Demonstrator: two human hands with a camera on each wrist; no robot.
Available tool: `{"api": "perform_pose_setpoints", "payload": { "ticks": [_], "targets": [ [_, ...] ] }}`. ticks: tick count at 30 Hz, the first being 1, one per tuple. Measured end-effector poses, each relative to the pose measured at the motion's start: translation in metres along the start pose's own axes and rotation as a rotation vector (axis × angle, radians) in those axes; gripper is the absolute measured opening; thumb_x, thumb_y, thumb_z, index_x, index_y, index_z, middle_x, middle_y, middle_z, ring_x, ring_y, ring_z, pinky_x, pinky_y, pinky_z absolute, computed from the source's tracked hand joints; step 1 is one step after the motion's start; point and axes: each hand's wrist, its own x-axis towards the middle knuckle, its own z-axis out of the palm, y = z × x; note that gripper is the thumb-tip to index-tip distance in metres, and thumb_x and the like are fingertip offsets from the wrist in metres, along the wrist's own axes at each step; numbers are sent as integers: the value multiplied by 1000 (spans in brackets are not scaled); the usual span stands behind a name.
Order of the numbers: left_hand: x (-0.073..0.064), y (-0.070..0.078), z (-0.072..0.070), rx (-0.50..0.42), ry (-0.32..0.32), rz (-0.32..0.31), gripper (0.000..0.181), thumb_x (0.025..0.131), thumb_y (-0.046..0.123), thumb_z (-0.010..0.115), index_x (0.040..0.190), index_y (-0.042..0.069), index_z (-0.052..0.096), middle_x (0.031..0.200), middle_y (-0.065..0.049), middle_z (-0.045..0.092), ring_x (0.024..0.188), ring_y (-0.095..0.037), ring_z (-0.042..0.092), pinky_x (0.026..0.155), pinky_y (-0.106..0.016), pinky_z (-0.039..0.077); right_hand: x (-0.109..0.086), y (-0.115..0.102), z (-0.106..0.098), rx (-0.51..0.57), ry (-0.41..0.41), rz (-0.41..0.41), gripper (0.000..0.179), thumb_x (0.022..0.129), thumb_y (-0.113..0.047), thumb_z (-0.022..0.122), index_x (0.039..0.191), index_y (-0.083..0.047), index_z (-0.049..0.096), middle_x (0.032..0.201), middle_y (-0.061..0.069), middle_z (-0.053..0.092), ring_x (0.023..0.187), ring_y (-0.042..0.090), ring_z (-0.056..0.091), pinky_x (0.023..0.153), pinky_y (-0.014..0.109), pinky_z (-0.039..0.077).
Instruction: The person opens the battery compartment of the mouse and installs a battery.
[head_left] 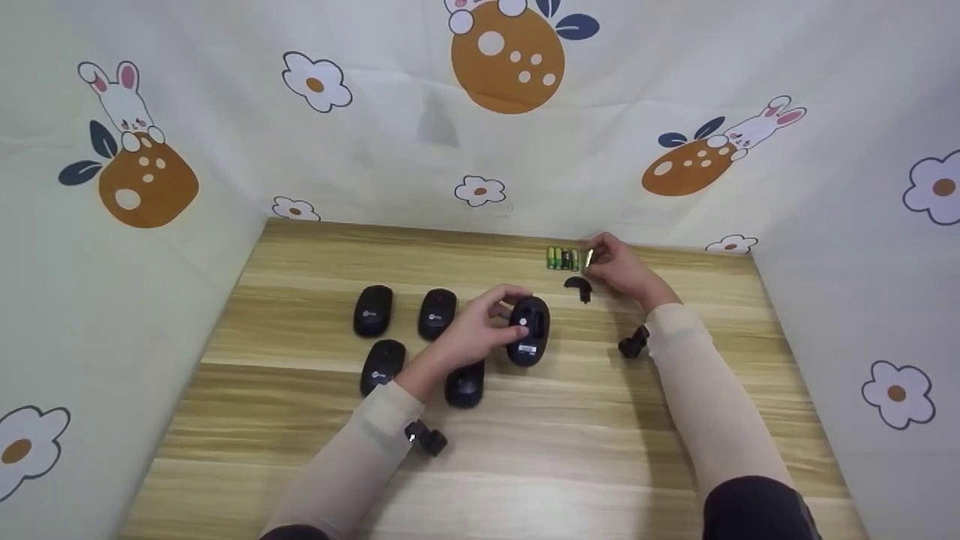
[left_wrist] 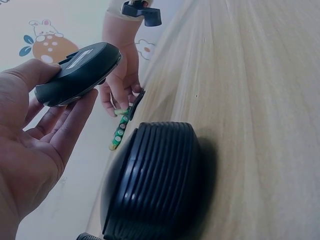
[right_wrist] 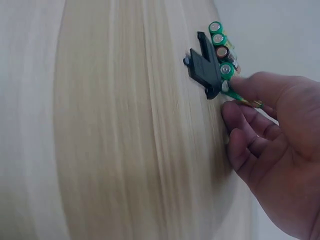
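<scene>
My left hand [head_left: 474,328] grips a black computer mouse [head_left: 534,352] above the table, its underside facing up with the battery slot uncovered. In the left wrist view, the thumb lies on the held mouse [left_wrist: 82,75] and the fingers support it from below. At the back of the table my right hand [head_left: 624,271] pinches a green battery [head_left: 589,259] between thumb and fingers. Just left of it lies a row of batteries [head_left: 556,259], mostly green. A black battery cover [head_left: 578,285] rests in front of that row, near the right hand [right_wrist: 285,135].
Several black mice lie at the left, among them a back-left mouse [head_left: 373,311], a middle mouse [head_left: 437,313], a front-left mouse [head_left: 382,364] and one [head_left: 465,386] under the left forearm. Patterned cloth walls [head_left: 390,150] border the wooden table [head_left: 570,465].
</scene>
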Motion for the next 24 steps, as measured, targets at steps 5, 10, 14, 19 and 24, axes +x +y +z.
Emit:
{"api": "perform_pose_setpoints", "payload": {
  "ticks": [5,10,14,19,24],
  "targets": [
    [0,1,0,2,-4,5,56,98,2,81,150,13,63,137,-9,64,115,-25,70,92,-38,65,-3,1,3,111,96,1,40,101,5,69,139,11,55,117,25,64,85,16,57,70,23,49],
    [1,1,1,-3,-3,1,56,97,2,81,150,12,63,138,-9,64,115,-25,70,92,-38,65,-4,9,6,157,180,-17,34,103,4,68,136,10,61,109,23,68,81,18,60,66,22,51],
    [1,1,1,-7,-2,0,58,97,1,81,150,11,63,139,-9,64,115,-25,70,92,-37,65,-7,4,7,219,219,-41,34,103,6,67,135,13,62,117,32,68,91,19,62,73,23,53],
    [1,2,1,-15,-6,-1,58,97,1,81,150,10,62,139,-10,64,115,-25,70,93,-37,65,-24,-19,9,307,232,-65,26,101,7,71,126,8,68,115,25,70,97,17,65,85,31,59],
    [1,3,1,-7,-1,-11,58,97,2,82,150,12,63,138,-10,64,116,-26,70,93,-38,65,-37,-33,13,369,235,-81,22,101,5,72,123,3,71,106,9,72,97,21,69,98,51,61]
  ]
}}
